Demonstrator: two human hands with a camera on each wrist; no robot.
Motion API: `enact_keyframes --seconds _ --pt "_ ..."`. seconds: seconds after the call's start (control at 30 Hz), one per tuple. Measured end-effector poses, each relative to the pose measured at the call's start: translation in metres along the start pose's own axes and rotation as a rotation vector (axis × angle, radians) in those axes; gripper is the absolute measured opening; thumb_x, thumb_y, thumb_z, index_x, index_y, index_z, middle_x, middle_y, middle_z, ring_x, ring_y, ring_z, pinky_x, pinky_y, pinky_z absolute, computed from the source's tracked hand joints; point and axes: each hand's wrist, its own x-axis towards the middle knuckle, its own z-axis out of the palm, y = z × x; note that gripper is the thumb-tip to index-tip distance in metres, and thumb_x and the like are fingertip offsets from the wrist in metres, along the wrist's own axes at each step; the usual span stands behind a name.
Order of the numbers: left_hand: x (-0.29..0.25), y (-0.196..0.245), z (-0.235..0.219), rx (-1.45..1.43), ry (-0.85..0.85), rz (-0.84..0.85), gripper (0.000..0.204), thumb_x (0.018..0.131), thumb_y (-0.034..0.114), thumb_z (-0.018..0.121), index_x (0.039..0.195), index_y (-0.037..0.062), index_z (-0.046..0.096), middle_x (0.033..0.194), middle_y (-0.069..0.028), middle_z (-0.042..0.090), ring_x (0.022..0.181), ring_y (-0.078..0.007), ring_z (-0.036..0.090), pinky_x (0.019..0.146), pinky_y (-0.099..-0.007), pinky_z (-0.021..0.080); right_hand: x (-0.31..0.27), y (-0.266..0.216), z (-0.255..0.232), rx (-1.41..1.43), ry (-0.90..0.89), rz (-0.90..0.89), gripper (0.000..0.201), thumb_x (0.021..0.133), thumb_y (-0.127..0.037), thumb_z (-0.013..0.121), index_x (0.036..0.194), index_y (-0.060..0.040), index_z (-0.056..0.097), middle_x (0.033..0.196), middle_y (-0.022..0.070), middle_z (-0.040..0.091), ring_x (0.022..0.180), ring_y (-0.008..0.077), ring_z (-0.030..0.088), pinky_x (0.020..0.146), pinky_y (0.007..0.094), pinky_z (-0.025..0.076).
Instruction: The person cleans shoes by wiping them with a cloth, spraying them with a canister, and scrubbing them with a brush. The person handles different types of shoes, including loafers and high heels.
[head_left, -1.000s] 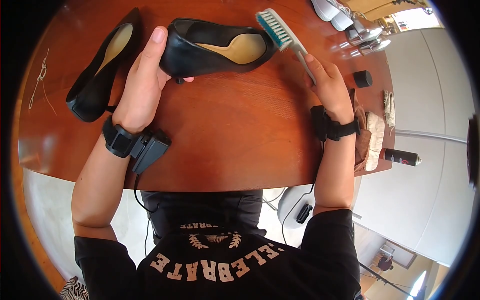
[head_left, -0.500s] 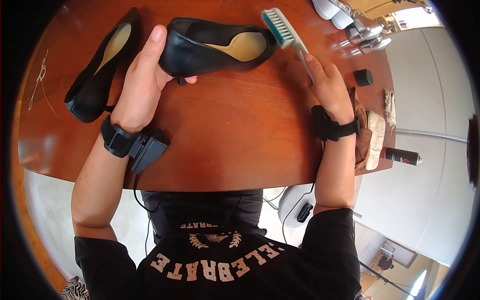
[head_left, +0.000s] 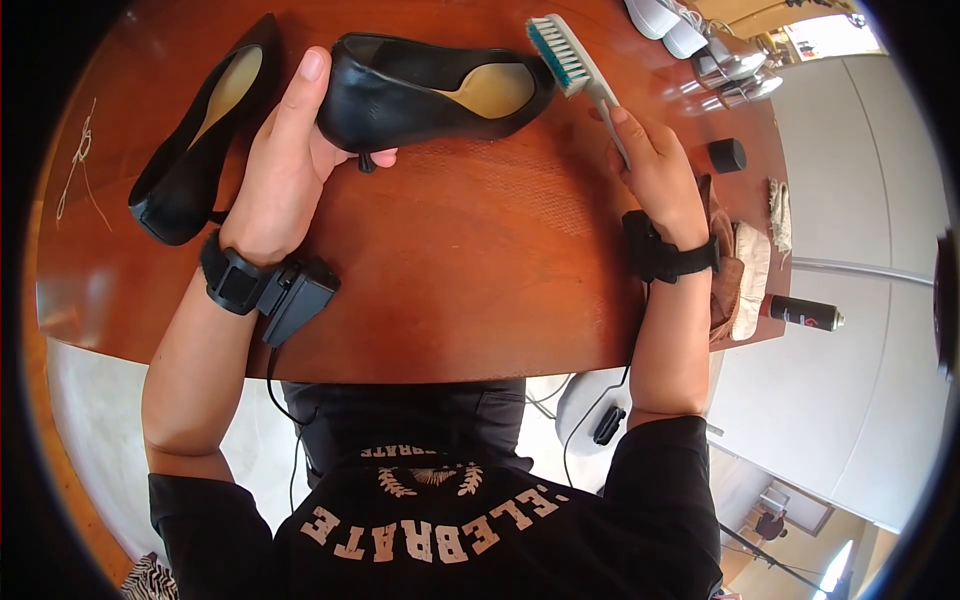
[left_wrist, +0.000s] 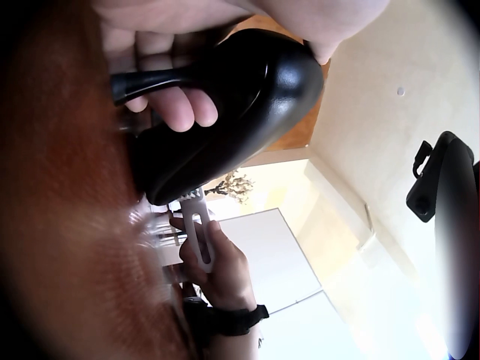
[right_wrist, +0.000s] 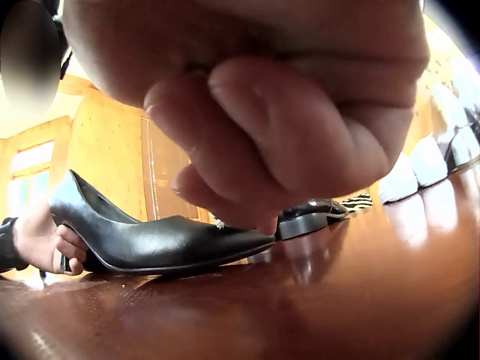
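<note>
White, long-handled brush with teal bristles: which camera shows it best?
The head view: the white brush shows bristles and handle clearly. The left wrist view shows mostly handle; the right wrist view, none of it.

There are two black high-heeled shoes [head_left: 400, 110], one brush [head_left: 578, 62], two white shoes [head_left: 684, 38], one spray can [head_left: 805, 314] and one table [head_left: 440, 270].

The black shirt [head_left: 440, 512] bears the word "CELEBRATE" in large pale capitals.

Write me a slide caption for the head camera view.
Left hand holding a black heeled shoe, right hand holding a brush by its toe, at a reddish-brown table.
</note>
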Motion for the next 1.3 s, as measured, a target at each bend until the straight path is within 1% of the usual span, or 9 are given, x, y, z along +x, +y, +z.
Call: enact_keyframes --seconds 0.17,0.27,0.37,0.57,0.67,0.77,0.87,1.07,1.3 --pt "0.002 -0.002 -0.004 -0.012 -0.021 0.002 0.061 0.108 0.055 0.033 0.11 0.0031 0.065 0.09 -0.0067 0.068 0.08 -0.0156 0.06 0.078 -0.0325 0.048 -0.003 -0.007 -0.001 0.017 0.017 -0.001 0.049 0.106 -0.041 0.051 0.082 0.0004 0.063 0.063 0.0024 0.053 0.061 0.0123 0.048 0.058 0.0319 0.039" --pt "0.001 0.0 0.001 -0.02 0.004 0.004 0.061 0.108 0.055 0.034 0.111 0.003 0.065 0.09 -0.0065 0.068 0.08 -0.0154 0.06 0.079 -0.0326 0.047 0.007 0.006 -0.003 0.022 0.134 0.033 0.05 0.105 -0.042 0.052 0.083 0.0009 0.064 0.064 0.0024 0.054 0.062 0.0118 0.049 0.059 0.0317 0.04" --pt "-0.001 0.0 0.003 0.008 0.024 0.001 0.062 0.108 0.055 0.034 0.11 0.0027 0.066 0.091 -0.0061 0.068 0.081 -0.015 0.059 0.08 -0.0324 0.047 0.008 0.009 -0.004 -0.002 0.089 0.024 0.044 0.107 -0.04 0.05 0.12 -0.003 0.071 0.067 -0.0039 0.051 0.06 0.0052 0.044 0.054 0.0218 0.032" --pt "-0.002 -0.002 0.002 0.045 0.023 0.005 0.063 0.108 0.056 0.035 0.109 0.0024 0.068 0.094 -0.0042 0.069 0.082 -0.0137 0.058 0.08 -0.0316 0.046 0.005 0.005 -0.003 0.039 -0.016 0.01 0.045 0.107 -0.04 0.05 0.12 -0.0023 0.072 0.067 -0.0043 0.051 0.06 0.0046 0.042 0.054 0.022 0.032" --pt "-0.002 0.0 0.003 0.062 0.007 0.017 0.063 0.107 0.056 0.036 0.108 0.0026 0.068 0.094 -0.0038 0.069 0.083 -0.013 0.058 0.079 -0.0312 0.046 0.009 0.008 -0.004 -0.004 0.021 0.055 0.048 0.105 -0.041 0.053 0.081 -0.0004 0.062 0.065 0.0011 0.054 0.063 0.0104 0.048 0.059 0.0297 0.038" --pt "-0.003 0.0 0.004 0.065 0.027 0.019 0.063 0.107 0.056 0.036 0.108 0.0027 0.068 0.094 -0.0041 0.069 0.083 -0.013 0.058 0.079 -0.0304 0.045 0.002 -0.001 -0.002 0.077 -0.029 -0.005 0.048 0.105 -0.04 0.054 0.081 0.0 0.063 0.065 0.0005 0.053 0.063 0.0102 0.048 0.06 0.0291 0.038" --pt "-0.003 -0.001 0.003 0.064 0.016 0.027 0.06 0.108 0.055 0.038 0.108 0.003 0.068 0.095 -0.004 0.069 0.084 -0.0132 0.058 0.081 -0.0301 0.046 0.005 0.005 -0.001 0.016 0.023 0.004 0.045 0.106 -0.039 0.052 0.121 -0.0014 0.071 0.066 -0.0052 0.049 0.06 0.0047 0.041 0.054 0.0223 0.031" --pt "-0.005 -0.004 -0.002 0.246 0.013 0.129 0.065 0.104 0.057 0.046 0.122 -0.0024 0.065 0.11 -0.0063 0.069 0.098 -0.012 0.06 0.091 -0.0293 0.047 0.001 -0.003 -0.007 0.077 -0.009 -0.032 0.043 0.106 -0.037 0.052 0.121 -0.0017 0.071 0.066 -0.0058 0.047 0.06 0.0041 0.039 0.053 0.022 0.029" --pt "-0.008 0.002 -0.003 0.268 -0.153 0.223 0.08 0.091 0.06 0.068 0.136 -0.0053 0.057 0.123 -0.011 0.067 0.115 -0.0178 0.062 0.103 -0.0329 0.046 -0.001 -0.004 -0.014 0.172 -0.049 -0.016 0.044 0.106 -0.037 0.05 0.123 -0.0009 0.071 0.065 -0.0064 0.043 0.059 0.0035 0.035 0.053 0.0228 0.025"
